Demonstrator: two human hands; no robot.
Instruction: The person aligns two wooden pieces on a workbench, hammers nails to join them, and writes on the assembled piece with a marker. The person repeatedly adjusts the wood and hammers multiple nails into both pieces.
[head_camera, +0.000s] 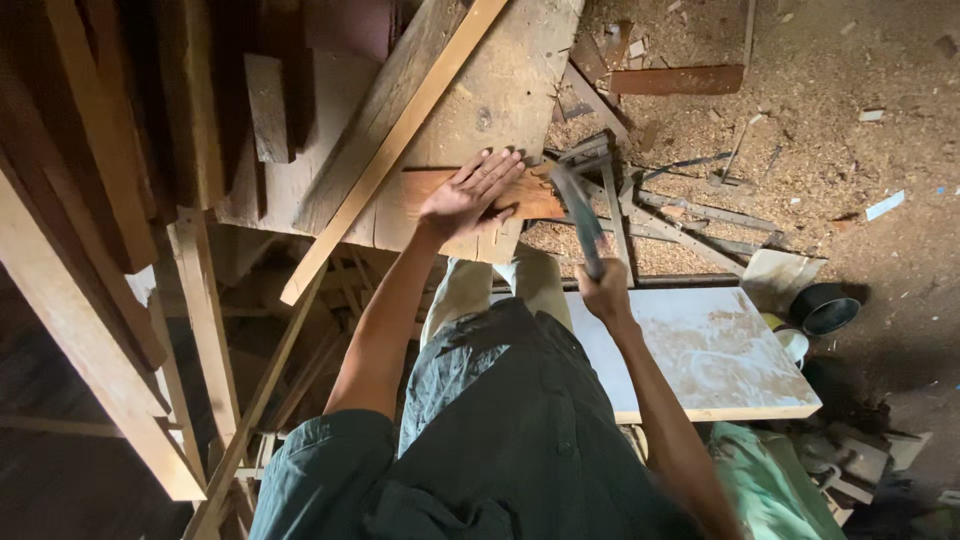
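From the head view, the left hand (468, 195) lies flat, fingers spread, pressing a reddish board (530, 197) onto a worn plank (500, 90) of the workbench. The right hand (603, 290) is closed round the handle of a hammer (575, 205), whose head sits just at the board's right end. A pale strip (385, 155) slants beside the left hand. A white panel (720, 350) lies below, over sawdust floor (850, 150).

The plank workbench (500, 90) carries a reddish board (535, 195) and a pale diagonal batten (390, 150). Sawdust covers the floor (850, 150) beside it.
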